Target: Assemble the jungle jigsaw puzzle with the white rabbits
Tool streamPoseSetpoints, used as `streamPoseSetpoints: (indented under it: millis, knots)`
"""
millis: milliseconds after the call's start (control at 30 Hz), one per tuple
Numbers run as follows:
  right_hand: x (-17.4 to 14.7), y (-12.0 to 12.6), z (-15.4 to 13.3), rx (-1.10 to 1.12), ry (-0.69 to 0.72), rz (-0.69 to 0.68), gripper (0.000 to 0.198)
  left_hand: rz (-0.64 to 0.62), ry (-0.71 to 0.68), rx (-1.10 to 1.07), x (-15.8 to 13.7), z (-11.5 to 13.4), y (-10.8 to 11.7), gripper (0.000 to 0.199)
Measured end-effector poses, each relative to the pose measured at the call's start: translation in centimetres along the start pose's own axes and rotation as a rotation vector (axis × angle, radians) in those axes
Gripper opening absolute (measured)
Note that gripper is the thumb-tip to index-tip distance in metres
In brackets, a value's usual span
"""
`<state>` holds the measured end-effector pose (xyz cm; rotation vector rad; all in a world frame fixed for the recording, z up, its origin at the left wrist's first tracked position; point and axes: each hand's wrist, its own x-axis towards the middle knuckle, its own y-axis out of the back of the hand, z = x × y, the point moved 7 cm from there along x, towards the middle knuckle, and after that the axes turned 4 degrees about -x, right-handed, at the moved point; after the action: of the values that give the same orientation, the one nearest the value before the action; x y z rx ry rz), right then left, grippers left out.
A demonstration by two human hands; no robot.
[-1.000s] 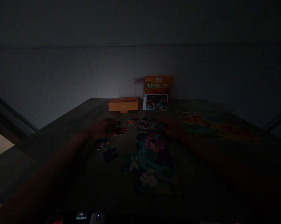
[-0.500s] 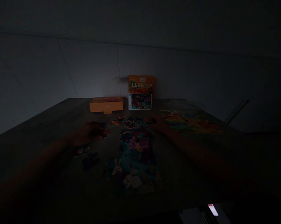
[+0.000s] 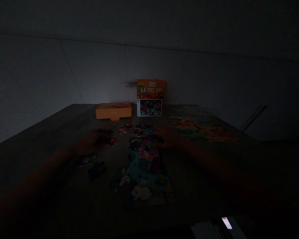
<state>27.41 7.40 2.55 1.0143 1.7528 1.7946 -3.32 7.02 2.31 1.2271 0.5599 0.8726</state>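
The light is very dim. A partly joined jigsaw puzzle (image 3: pixel 142 169), with white rabbits at its near end, lies on the table. My right hand (image 3: pixel 165 137) is over its far right corner; its fingers are dark and blurred, so any piece in them cannot be made out. Just beyond are loose puzzle pieces (image 3: pixel 139 129). My left hand (image 3: pixel 94 139) rests left of the puzzle, beside a reddish puzzle piece (image 3: pixel 113 141), its fingers lost in shadow. Nearer me lie a few joined pieces (image 3: pixel 88 159) and a dark puzzle piece (image 3: pixel 96 170).
An orange box (image 3: pixel 113 111) lies at the back of the table (image 3: pixel 52 126). Beside it stands an orange "LEVEL UP!" box (image 3: pixel 151 89) with a picture card (image 3: pixel 149 108) before it. A second, yellowish puzzle (image 3: pixel 206 129) is at right. A lit screen (image 3: pixel 226 223) glows at the near edge.
My right hand has moved from the loose pieces toward me and slightly left, onto the puzzle's far right corner. My left hand has stayed nearly in place.
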Motion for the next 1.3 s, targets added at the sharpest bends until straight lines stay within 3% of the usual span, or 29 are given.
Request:
streamPoseSetpoints:
  millis: [267, 367, 533, 600, 767, 933, 1167, 1300]
  knots:
    - [0.4, -0.1, 1.0, 0.223, -0.105, -0.072, 0.031, 0.016, -0.018, -0.01, 0.0, 0.7, 0.0, 0.04]
    - [0.7, 0.3, 2.1, 0.305, -0.167, 0.007, 0.021, 0.028, -0.017, 0.013, 0.2, 0.9, -0.2, 0.042]
    - [0.6, 1.1, 4.6, 0.552, -0.333, 0.201, 0.025, 0.059, -0.065, -0.007, 0.2, 1.9, -0.1, 0.041]
    - [0.5, 0.9, 5.0, 0.661, -0.38, 0.22, 0.026, 0.085, -0.075, -0.021, 0.2, 2.4, 0.1, 0.042]
    - [0.5, -0.3, 4.5, 0.927, -0.392, 0.133, 0.033, 0.09, -0.071, -0.034, 0.3, 3.1, 0.4, 0.043]
    - [0.4, -0.8, 2.7, 1.066, -0.276, -0.059, 0.042, 0.064, -0.081, -0.021, 0.3, 3.3, 0.4, 0.04]
    - [0.1, -0.6, 1.8, 1.018, -0.16, -0.229, 0.048, 0.064, -0.075, -0.033, 0.3, 3.0, 0.2, 0.036]
    - [0.1, 0.0, 2.3, 0.681, -0.136, -0.162, 0.047, 0.072, -0.069, -0.032, 0.2, 2.9, 0.2, 0.035]
